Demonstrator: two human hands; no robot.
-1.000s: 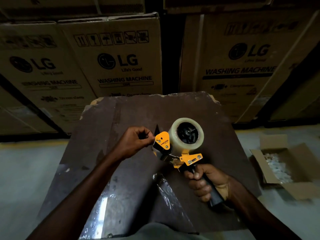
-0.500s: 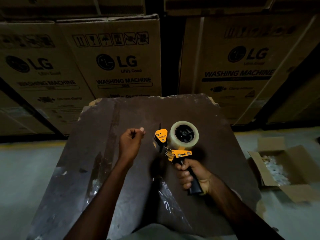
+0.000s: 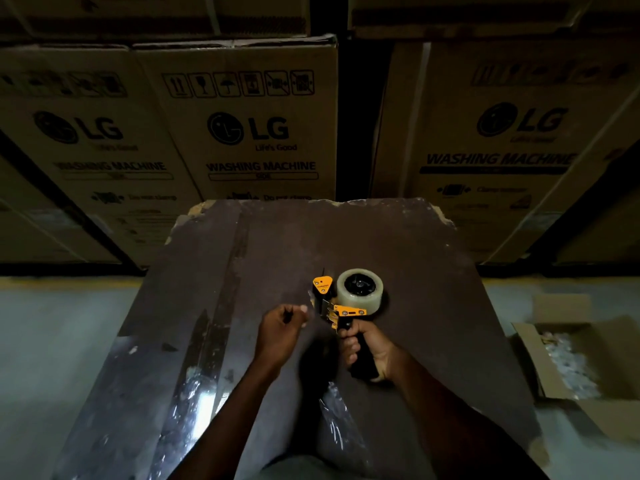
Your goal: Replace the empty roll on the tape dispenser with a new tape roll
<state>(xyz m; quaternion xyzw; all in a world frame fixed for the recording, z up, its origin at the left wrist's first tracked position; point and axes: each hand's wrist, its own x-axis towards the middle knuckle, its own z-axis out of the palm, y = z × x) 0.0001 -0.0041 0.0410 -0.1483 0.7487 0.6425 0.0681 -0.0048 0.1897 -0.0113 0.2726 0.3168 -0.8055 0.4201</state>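
An orange and black tape dispenser (image 3: 332, 299) stands over the middle of the dark brown table (image 3: 433, 271), with a clear tape roll (image 3: 360, 292) seated on its hub. My right hand (image 3: 365, 348) is wrapped around its black handle. My left hand (image 3: 282, 329) hovers just left of the dispenser's front end, fingers curled and thumb pinched to forefinger. Whether a tape end is pinched between them is too dim to tell.
Large LG washing machine cartons (image 3: 249, 133) are stacked right behind the table. An open cardboard box (image 3: 571, 355) with white filling sits on the floor at the right. Shiny plastic film (image 3: 339, 420) and tape strips (image 3: 204, 341) lie on the near part of the table.
Both hands and the dispenser have moved away from me and down toward the table. My left hand came off the dispenser's front and now stays a short way left of it.
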